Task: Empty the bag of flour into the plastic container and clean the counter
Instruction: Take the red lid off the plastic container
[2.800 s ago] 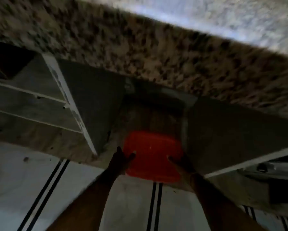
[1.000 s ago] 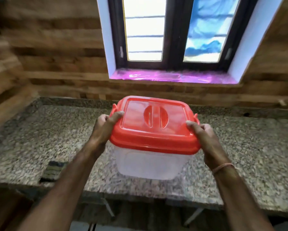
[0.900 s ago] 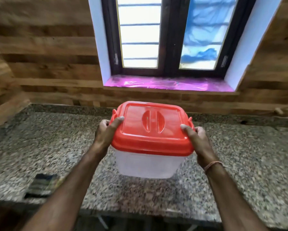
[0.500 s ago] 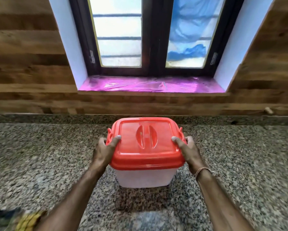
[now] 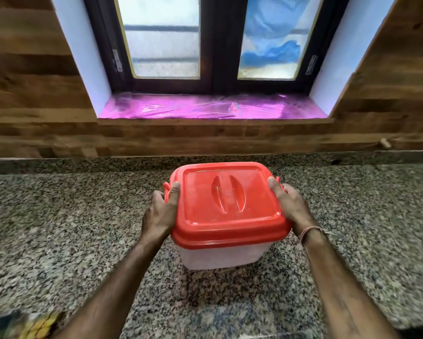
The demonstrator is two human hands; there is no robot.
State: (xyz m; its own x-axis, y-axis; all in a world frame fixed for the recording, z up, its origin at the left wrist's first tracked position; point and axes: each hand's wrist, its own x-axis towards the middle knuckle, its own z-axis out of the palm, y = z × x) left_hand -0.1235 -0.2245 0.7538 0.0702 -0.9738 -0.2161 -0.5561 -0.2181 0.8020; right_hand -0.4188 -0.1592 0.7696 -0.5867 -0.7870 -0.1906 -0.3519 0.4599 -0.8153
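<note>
Now the plastic container (image 5: 220, 255) is up on the table (image 5: 58, 216), vs approx 3 sec ago, when it sat low in a cupboard under the table, & 1 sec ago, when it hung out over the front edge. It's further back now, mid-table, short of the wooden wall (image 5: 34, 81). Base prob. rests on the granite or just about does; contact can't be told for sure. Left hand (image 5: 160, 211) & right hand (image 5: 292, 206) both grasp it at the sides of the red lid (image 5: 226, 204), thumbs on top, fingers curled round the edges by the side clips, same grip as a sec ago. For the task: container's fetched & placed, but the lid's on, so no flour can go in yet. Next job is prob. to let go & pop the lid. No flour bag in view, so it needs finding first. Around: window (image 5: 205, 37) behind w/ pink film on the sill (image 5: 212, 106), a small peg (image 5: 384, 143) low on the wall at right, a thread band (image 5: 310, 232) on the right wrist, & a blurred yellow-green thing (image 5: 34, 324) at the table's near-left corner, too smeared to ID. Only obstacle, as I judge it: the closed lid.
</note>
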